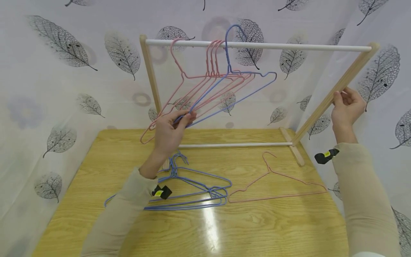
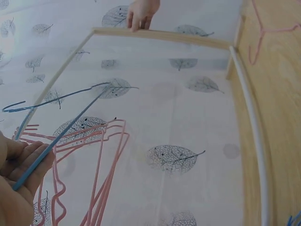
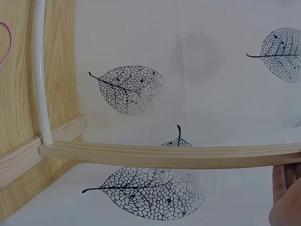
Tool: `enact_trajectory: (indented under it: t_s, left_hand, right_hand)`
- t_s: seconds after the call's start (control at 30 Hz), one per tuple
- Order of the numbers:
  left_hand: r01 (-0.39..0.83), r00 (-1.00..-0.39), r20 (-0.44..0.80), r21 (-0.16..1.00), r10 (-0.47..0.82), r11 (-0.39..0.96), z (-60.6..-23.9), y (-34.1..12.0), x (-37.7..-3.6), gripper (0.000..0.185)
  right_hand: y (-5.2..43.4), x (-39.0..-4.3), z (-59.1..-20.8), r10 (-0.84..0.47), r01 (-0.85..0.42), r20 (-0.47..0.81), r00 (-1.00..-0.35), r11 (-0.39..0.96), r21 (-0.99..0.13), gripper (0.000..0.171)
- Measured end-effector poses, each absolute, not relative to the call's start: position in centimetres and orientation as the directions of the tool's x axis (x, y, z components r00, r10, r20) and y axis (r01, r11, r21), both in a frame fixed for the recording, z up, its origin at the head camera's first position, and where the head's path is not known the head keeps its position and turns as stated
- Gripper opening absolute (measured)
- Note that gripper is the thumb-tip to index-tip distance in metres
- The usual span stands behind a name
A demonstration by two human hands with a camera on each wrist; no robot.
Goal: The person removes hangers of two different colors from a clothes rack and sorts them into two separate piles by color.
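Observation:
My left hand (image 1: 170,132) grips a blue hanger (image 1: 205,93) by one lower corner. The blue hanger's hook rises above the rack's white top rod (image 1: 298,46); I cannot tell whether it bears on the rod. Several pink hangers (image 1: 183,84) hang from that rod, just left of the blue one. On the right, my right hand (image 1: 348,107) holds the wooden side post (image 1: 321,101) of the rack between thumb and fingers. The right wrist view shows only part of that hand (image 3: 288,193) against the post (image 3: 178,156).
Several blue hangers (image 1: 192,182) lie in a pile on the wooden table (image 1: 257,228), partly behind my left forearm. A single pink hanger (image 1: 276,173) lies to their right. The rack's lower white bar (image 1: 237,145) runs along the table's back, before a leaf-print cloth (image 1: 122,107).

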State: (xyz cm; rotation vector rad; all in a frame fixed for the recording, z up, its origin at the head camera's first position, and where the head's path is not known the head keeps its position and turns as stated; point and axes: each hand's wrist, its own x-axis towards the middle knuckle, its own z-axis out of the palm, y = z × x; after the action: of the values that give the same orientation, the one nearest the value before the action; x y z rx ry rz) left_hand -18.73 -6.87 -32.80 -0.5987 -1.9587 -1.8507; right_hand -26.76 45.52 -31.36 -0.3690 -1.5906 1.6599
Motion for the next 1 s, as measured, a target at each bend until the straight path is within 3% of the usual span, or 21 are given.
enact_trajectory:
  t_s: [0.4, 0.63, 1.0]
  left_hand:
    - [0.425, -0.888, 0.430, 0.903, 0.162, -0.063, -33.8, -9.1, -17.2, 0.021]
    - [0.422, -0.848, 0.421, 0.904, 0.321, -0.072, -36.7, -11.5, -16.3, 0.022]
    - [0.256, -0.835, 0.243, 0.966, 0.493, -0.042, -41.6, -15.1, -14.3, 0.026]
  right_hand:
    - [45.4, -26.7, -31.3, 0.700, -0.321, 0.304, -0.646, 0.112, -0.940, 0.023]
    - [45.3, -26.4, -31.1, 0.706, -0.310, 0.300, -0.642, 0.119, -0.943, 0.023]
    - [45.1, -26.5, -31.1, 0.700, -0.306, 0.309, -0.644, 0.134, -0.943, 0.024]
